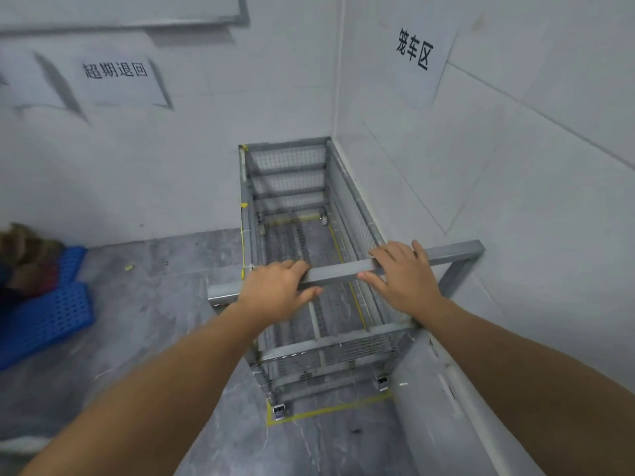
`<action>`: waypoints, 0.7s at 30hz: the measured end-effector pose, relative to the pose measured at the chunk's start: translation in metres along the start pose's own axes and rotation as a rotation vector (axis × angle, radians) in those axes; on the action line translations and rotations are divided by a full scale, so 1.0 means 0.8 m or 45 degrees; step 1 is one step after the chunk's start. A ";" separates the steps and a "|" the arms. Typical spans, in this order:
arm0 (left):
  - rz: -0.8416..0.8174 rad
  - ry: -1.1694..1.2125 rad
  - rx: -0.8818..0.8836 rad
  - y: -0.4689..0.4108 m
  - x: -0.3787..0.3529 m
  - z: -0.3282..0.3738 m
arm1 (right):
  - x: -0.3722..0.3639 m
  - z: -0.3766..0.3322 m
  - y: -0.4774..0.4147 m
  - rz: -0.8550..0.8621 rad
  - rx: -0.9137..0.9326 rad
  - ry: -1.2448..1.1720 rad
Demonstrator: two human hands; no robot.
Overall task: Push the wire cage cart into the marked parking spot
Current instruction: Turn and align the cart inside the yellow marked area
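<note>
1. The wire cage cart [309, 242] stands in the corner, its far end against the back wall [171, 166] and its long side just beside the right-hand wall [515, 166]. Its near wheels sit at or just inside the yellow tape outline [326, 408] on the floor, so the parking looks almost finished.
2. Both hands rest on the cart's handle bar [343, 269]. The left hand [275, 293] lies over the bar with fingers curled loosely, and the right hand [402, 273] is laid across it, fingers spread and not closed tight. Neither hold looks firm; a hard shove could make a palm slip off the bar.
3. The near-left wheel [279, 410] appears to sit right on the tape corner. A slight twist of the cart would probably put it over the line.
4. The handle bar's right end reaches almost to the right-hand wall. Any swing towards that wall would likely scrape it or pinch the right hand.
5. With the cart's far end at the back wall, further pushing may only bounce the cart back out.
6. Well left of the cart, blue plastic pallets [44, 310] lie on the floor; they pose little risk unless the cart is pulled back and turned.
</note>
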State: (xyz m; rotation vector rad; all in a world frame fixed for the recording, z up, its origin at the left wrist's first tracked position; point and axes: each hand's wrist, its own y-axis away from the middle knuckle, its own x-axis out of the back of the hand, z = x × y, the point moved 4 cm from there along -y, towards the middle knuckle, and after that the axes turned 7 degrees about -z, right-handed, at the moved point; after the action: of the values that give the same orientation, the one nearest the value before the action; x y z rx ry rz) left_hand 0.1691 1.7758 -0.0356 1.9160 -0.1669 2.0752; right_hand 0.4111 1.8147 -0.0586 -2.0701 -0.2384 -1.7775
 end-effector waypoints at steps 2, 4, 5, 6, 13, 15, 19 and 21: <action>0.072 -0.067 0.002 -0.004 -0.006 0.002 | -0.006 0.005 -0.001 0.040 -0.003 0.039; 0.148 -0.140 -0.025 -0.007 -0.009 0.006 | -0.008 0.007 -0.001 0.120 -0.002 0.058; 0.169 -0.166 -0.039 -0.008 -0.009 0.007 | -0.007 0.008 -0.002 0.165 0.006 0.067; 0.172 -0.176 -0.048 -0.010 -0.009 0.006 | -0.007 0.009 -0.003 0.198 0.028 0.073; 0.156 -0.202 0.011 -0.010 -0.009 0.005 | -0.005 0.013 -0.009 0.181 0.125 0.083; 0.081 -0.214 0.065 -0.010 -0.008 0.006 | -0.003 0.011 -0.008 0.104 0.100 0.088; -0.046 -0.182 0.119 -0.008 -0.007 0.008 | 0.001 0.008 -0.010 -0.080 0.048 0.107; -0.096 -0.114 0.147 -0.003 -0.006 0.010 | 0.003 0.006 -0.009 -0.136 0.048 0.102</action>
State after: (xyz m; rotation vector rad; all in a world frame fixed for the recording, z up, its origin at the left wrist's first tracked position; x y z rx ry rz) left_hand 0.1775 1.7751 -0.0401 2.0509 0.0054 1.9916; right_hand 0.4133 1.8225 -0.0552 -1.9892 -0.3625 -1.8986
